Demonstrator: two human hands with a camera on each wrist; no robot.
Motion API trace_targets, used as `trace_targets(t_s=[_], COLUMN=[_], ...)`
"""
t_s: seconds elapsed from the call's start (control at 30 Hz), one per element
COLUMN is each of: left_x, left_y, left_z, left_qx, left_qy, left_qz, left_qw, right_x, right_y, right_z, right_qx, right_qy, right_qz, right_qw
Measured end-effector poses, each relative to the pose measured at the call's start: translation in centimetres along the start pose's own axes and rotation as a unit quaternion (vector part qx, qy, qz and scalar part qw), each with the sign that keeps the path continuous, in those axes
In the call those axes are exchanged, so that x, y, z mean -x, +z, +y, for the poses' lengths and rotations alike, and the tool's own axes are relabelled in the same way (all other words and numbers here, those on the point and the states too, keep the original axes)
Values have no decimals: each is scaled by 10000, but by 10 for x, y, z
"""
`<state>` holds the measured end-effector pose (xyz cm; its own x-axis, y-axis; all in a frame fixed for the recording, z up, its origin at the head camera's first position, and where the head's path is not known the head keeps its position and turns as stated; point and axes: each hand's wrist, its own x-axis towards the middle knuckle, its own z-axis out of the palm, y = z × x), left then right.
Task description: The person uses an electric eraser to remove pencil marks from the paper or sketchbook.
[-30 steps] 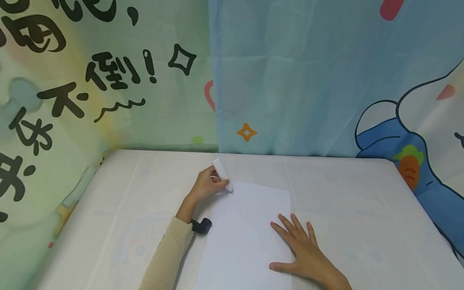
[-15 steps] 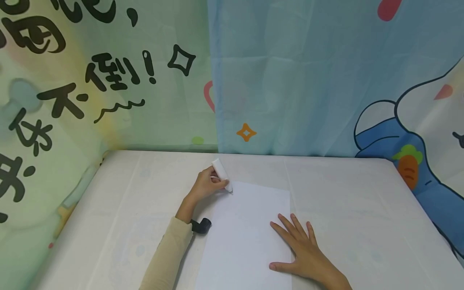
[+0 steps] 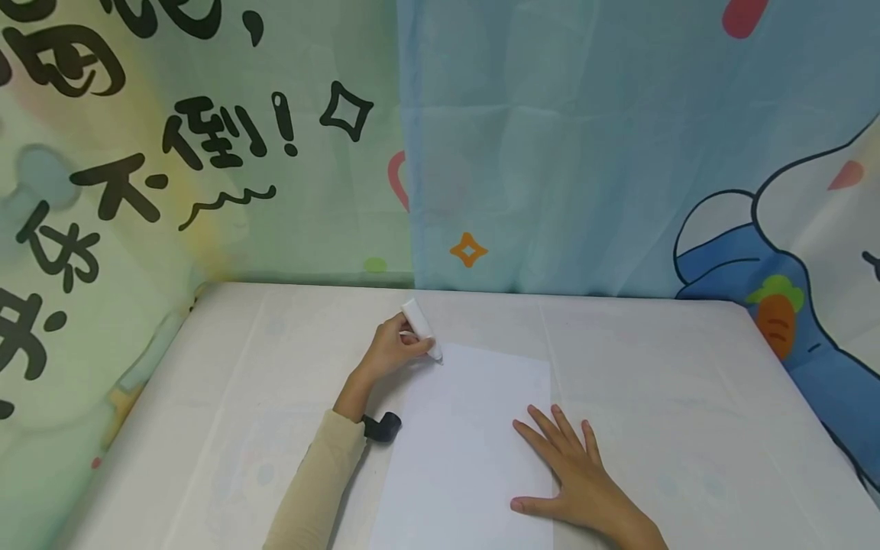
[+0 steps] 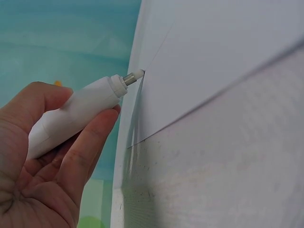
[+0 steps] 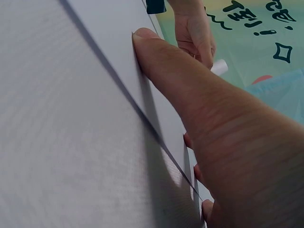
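Note:
My left hand (image 3: pixel 392 350) pinches a white electric eraser (image 3: pixel 418 321) between thumb and fingers, leaning it over the far left corner of a white paper sheet (image 3: pixel 467 435). In the left wrist view the electric eraser (image 4: pixel 78 111) shows a metal collar and a short white tip. That tip sits right at the paper, by the end of a thin faint line (image 4: pixel 164 40). My right hand (image 3: pixel 577 477) lies spread across the sheet's right edge, its fingertips and thumb on the paper. In the right wrist view the thumb (image 5: pixel 156 45) rests on the sheet.
A white cloth covers the table (image 3: pixel 687 428) around the sheet. A black wrist device (image 3: pixel 382 428) sits at my left cuff. Behind the table's far edge hangs a printed backdrop (image 3: pixel 550 153) in green and blue.
The electric eraser's tip has shifted very slightly toward the sheet's far edge. My right hand stays in the same place, and the paper has not moved.

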<state>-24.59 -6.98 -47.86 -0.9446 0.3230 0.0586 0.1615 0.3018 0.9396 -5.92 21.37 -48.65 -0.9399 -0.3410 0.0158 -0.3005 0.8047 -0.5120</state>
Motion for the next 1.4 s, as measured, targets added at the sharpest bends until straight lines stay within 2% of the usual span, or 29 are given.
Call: trace_targets(t_s=[0.4,0.53,0.77,0.93,1.03,1.27,1.4], left_x=[-1,-1,16,18,17,1,-1], left_y=[1,1,-7,-8,-8,0,1], left_z=[0,-1,39,43,41,5,0], left_qx=[168,179,171,124,81,-11,-4], left_qy=[-10,57,-51,-36,-21,54,115], left_qz=[-62,-87,-321,-288,-249,-172,-124], left_qw=[9998,9998,9993,9995,9997,9998,9999], right_x=[0,0,0,-1,-1,-1,-1], right_y=[1,0,-1,-1,-1,-1,-1], right_z=[1,1,-1,-2,-2,-2,-1], right_qx=[34,40,17,7,5,34,35], right_qy=[-108,-23,110,131,132,138,115], right_qz=[80,30,-55,-62,-60,-55,-47], right_qw=[9999,10000,9999,9999,9999,9999,9999])
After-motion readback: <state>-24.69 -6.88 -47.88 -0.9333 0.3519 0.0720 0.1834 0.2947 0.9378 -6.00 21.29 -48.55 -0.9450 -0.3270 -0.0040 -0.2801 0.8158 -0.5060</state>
